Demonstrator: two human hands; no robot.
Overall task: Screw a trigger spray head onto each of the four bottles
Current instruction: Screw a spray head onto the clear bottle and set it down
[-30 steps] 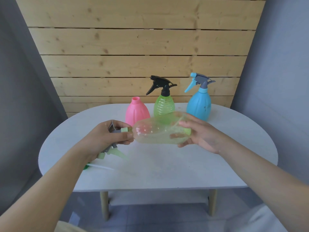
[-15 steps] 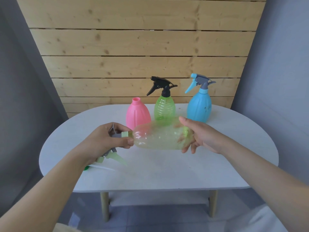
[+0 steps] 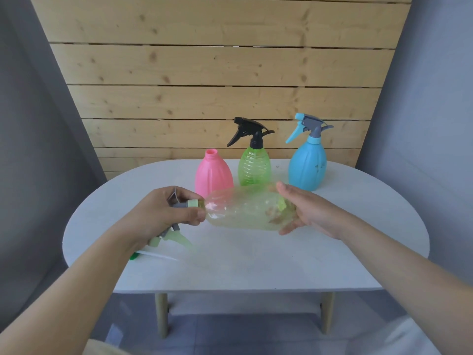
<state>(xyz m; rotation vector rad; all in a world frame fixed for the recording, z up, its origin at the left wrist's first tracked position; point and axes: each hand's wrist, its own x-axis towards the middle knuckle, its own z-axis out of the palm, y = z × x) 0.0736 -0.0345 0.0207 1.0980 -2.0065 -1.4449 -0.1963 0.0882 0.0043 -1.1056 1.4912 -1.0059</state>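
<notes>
A clear yellowish bottle (image 3: 243, 211) lies on its side in the air over the white table (image 3: 281, 265). My left hand (image 3: 158, 216) grips the grey and pale green trigger spray head (image 3: 176, 238) seated at its neck, with the trigger pointing down. My right hand (image 3: 314, 213) cups the bottle's base, thumb on top and fingers underneath. At the back, a pink bottle (image 3: 213, 175) stands with a bare neck. Beside it are a green bottle (image 3: 254, 165) with a black head and a blue bottle (image 3: 307, 165) with a blue-grey head.
A loose spray head with a green part (image 3: 133, 257) and a white dip tube (image 3: 158, 256) lies on the table under my left wrist. A wooden slat wall stands behind the table, with grey walls at both sides.
My right hand has shifted its hold around the bottle's base, its thumb now on top. My left hand stays on the spray head. The bottle has hardly moved.
</notes>
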